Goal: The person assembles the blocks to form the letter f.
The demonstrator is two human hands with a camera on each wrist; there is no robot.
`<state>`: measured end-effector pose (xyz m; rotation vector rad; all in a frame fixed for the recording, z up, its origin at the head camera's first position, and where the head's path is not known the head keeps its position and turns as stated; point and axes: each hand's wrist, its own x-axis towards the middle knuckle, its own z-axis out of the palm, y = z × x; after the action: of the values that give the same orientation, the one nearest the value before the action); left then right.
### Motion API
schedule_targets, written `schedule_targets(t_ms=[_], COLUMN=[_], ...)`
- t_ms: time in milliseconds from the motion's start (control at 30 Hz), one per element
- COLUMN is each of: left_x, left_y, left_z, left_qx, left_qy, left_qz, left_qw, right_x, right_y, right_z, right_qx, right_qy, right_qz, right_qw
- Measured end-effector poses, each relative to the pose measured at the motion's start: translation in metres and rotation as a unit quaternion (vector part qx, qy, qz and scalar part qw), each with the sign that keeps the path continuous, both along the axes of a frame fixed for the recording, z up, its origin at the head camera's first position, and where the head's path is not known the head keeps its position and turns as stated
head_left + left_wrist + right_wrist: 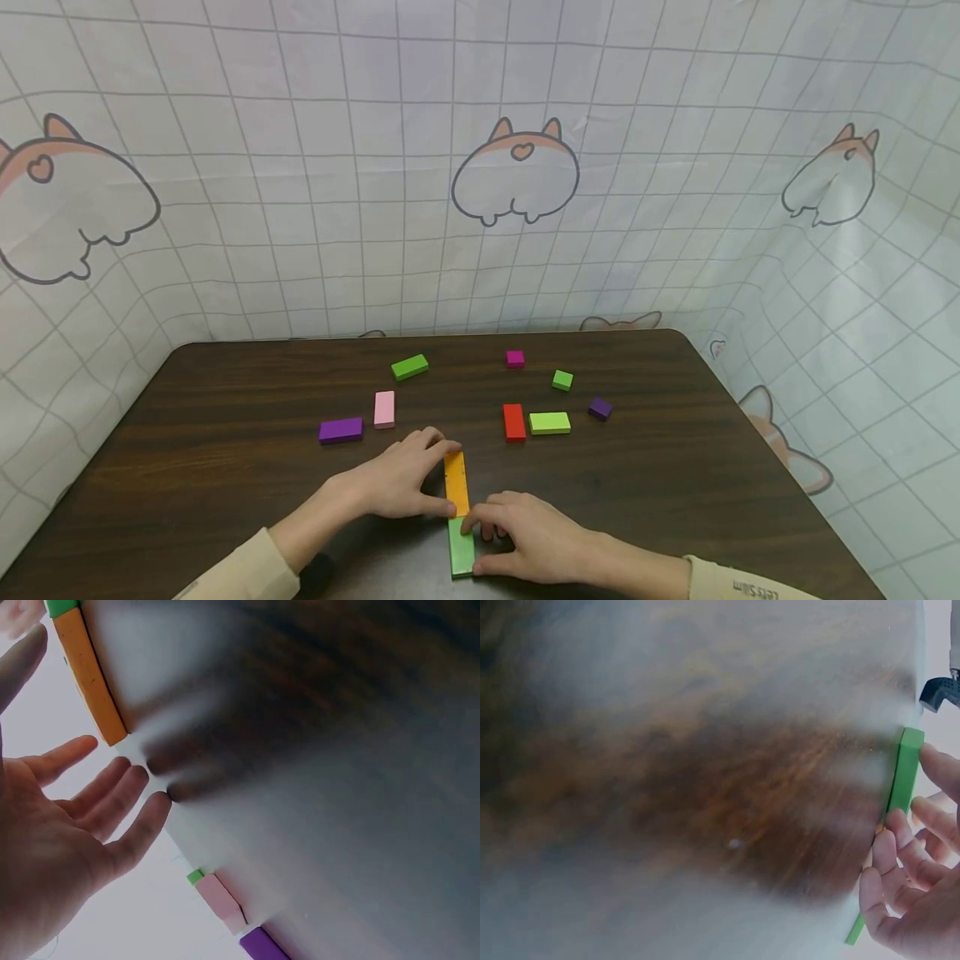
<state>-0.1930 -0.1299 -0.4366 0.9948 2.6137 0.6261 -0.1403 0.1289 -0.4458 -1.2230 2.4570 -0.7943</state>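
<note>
Head view: orange block [456, 485] and green block [462, 553], 2 pieces, laid end to end on the dark table [225, 467], lower centre of frame; orange block pinched lengthwise between thumb and forefinger of the left hand [401, 479], green block similarly held by the right hand [536, 537]; red block [514, 423] set apart, right of centre.

Left wrist view: orange block shown at upper left; other fingers slightly bent, unoccupied; pink block [219, 900] and purple block [262, 945] at lower edge.

Right wrist view: green block shown at right edge, smooth-faced. Handling, as judged: light, stiff, sturdy, slightly slippery; best taken by the 2 long sides at mid-length, so that the joint is not disturbed
</note>
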Motion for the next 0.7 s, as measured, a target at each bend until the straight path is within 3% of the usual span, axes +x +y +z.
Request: schedule_targets(t_ms=[167, 300, 700], left_x=[0.005, 0.011, 0.026], left_y=[-0.001, -0.003, -0.001], left_z=[0.000, 0.001, 0.003], left_qx=[0.011, 0.009, -0.020], left_qy=[0.005, 0.016, 0.032], left_qz=[-0.002, -0.001, 0.018], left_qw=[0.9999, 0.9998, 0.9991], right_x=[-0.003, -0.011, -0.064], right_y=[0.003, 0.011, 0.039], right_z=[0.004, 0.010, 0.025], right_qx=[-0.009, -0.021, -0.070], right_qy=[-0.010, -0.006, 0.090], right_qz=[-0.008, -0.039, -0.139], right_qw=[0.9999, 0.9990, 0.9837])
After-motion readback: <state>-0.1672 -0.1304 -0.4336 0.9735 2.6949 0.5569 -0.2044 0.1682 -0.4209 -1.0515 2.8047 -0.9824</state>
